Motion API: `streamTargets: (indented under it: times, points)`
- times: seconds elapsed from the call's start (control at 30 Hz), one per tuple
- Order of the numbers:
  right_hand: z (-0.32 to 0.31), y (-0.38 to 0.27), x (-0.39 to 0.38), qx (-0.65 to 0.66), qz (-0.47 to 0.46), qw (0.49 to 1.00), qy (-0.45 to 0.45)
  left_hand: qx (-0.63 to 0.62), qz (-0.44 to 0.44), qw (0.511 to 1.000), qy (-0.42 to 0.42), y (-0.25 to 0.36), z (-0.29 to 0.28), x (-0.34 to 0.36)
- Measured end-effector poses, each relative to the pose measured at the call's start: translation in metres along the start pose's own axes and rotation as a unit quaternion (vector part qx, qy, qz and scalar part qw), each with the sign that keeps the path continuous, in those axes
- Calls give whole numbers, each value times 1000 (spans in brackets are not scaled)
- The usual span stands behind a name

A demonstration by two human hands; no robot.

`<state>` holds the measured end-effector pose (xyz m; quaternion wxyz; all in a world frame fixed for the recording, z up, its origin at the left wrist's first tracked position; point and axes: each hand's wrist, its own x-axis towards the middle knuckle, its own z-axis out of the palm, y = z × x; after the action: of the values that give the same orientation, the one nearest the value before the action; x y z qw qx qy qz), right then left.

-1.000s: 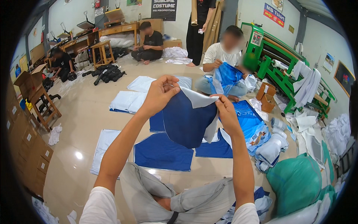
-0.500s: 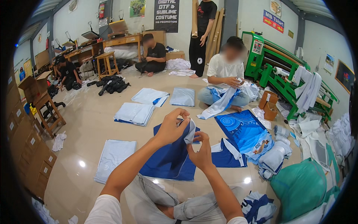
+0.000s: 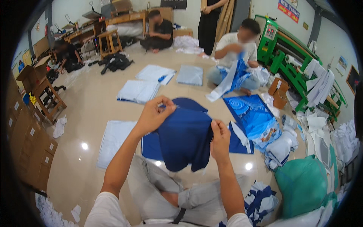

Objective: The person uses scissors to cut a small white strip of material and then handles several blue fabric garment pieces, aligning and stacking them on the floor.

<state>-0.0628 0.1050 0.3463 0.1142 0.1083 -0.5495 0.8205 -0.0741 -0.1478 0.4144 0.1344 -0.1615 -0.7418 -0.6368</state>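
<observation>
Stretched between both hands, a navy fabric piece [image 3: 184, 140] hangs with its navy face toward me. My left hand [image 3: 155, 115] pinches its upper left corner, and my right hand [image 3: 220, 138] pinches the upper right. Behind and beneath it lie more navy pieces [image 3: 149, 147] on the floor. A pale folded stack [image 3: 113, 142] is left of them; another navy piece with a white strip [image 3: 238, 145] lies at right.
Pale stacks [image 3: 138, 90] and a printed blue piece [image 3: 245, 109] lie ahead. A co-worker [image 3: 236, 47] sits holding blue fabric; others are farther back. Cartons [image 3: 30, 140] line the left; a green machine [image 3: 266, 41], fabric rolls [image 3: 281, 143] and a green sack [image 3: 300, 181] fill the right.
My hands have spread apart again after coming together, and the piece now shows navy where a white folded corner showed earlier. The seated co-worker's hand and blue fabric have risen.
</observation>
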Motion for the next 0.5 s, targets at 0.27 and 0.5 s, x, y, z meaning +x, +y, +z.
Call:
streamTargets:
  times: [0.27,0.5]
  points:
    - [-8,-32,-22,-155,-27,987,-33,-75,15,997,31,8,6,-12]
    - [-1,-12,-44,-76,94,983,-136,-15,15,999,-31,22,10,-39]
